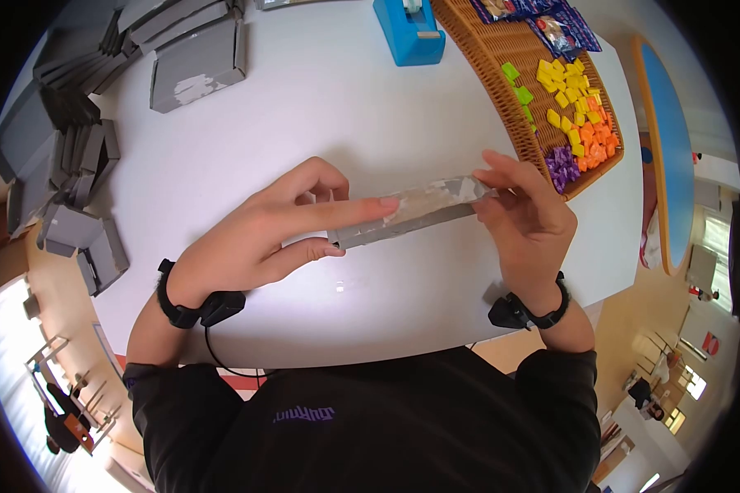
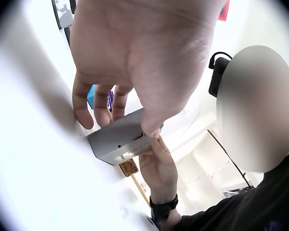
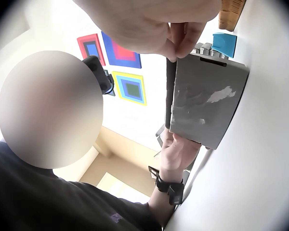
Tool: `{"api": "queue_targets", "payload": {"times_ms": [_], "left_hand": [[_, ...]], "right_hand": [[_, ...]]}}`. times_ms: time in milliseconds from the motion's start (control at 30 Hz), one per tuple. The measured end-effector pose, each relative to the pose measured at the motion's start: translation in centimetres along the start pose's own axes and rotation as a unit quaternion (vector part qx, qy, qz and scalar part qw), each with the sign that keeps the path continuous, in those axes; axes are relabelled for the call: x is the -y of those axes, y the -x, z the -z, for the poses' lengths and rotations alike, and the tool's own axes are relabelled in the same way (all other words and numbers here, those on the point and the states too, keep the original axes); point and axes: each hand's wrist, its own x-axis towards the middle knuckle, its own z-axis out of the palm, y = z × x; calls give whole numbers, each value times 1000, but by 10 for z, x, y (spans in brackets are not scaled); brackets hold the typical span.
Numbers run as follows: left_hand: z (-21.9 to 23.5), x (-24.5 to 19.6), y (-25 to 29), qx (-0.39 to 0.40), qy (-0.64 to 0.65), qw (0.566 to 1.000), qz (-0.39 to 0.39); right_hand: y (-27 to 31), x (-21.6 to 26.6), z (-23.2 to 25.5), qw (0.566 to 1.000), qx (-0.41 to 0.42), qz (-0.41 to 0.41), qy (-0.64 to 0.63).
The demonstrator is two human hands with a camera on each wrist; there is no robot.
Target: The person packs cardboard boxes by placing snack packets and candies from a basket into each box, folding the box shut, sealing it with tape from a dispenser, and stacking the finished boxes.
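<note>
A flat grey cardboard box with pale torn patches on its surface is held up over the white table between both hands. The left hand grips its left end, index finger lying along the top and thumb at the lower edge. At the opposite end, the right hand pinches a corner between thumb and fingers. In the right wrist view, the broad face of the box shows a dark slot near the pinched edge and a whitish scuffed patch. A narrow side of the box faces the left wrist camera.
More grey boxes are piled at the back left and along the left edge. A blue tape dispenser stands at the back. On the right, a wicker basket holds small yellow, orange, purple and green pieces and dark blue packets.
</note>
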Motion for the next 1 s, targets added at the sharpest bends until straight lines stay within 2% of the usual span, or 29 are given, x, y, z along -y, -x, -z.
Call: {"api": "queue_targets", "payload": {"times_ms": [100,200,333,400,533,600,733,833,900,933,1000], "left_hand": [[-3,-3,1,-22,20,999,17],[0,-3,0,-16,-15,1000,2],[3,3,0,-4,5,1000,-7],[4,5,1,-6,20,1000,-14],[1,6,1,-11,64,998,-3],[0,6,0,-24,33,999,-17],[-2,8,-1,-35,21,999,-25],[-1,4,-1,-45,9,999,-23],[1,0,0,-47,-37,998,4],[0,-1,0,-48,-38,998,5],[-1,-1,-1,-55,-69,996,1]], "right_hand": [[-1,-3,1,1000,-5,9,-11],[1,0,7,1000,10,-17,-7],[-1,-2,13,999,17,-17,-34],[-3,-11,17,991,60,-9,-118],[-9,-16,19,979,98,-3,-177],[-10,-15,17,973,101,-47,-200],[-8,-22,18,974,111,-33,-197],[-8,-25,21,982,116,0,-148],[-10,-24,24,978,182,47,-94],[-9,-24,22,977,183,48,-96],[-7,-25,16,964,241,47,-98]]}}
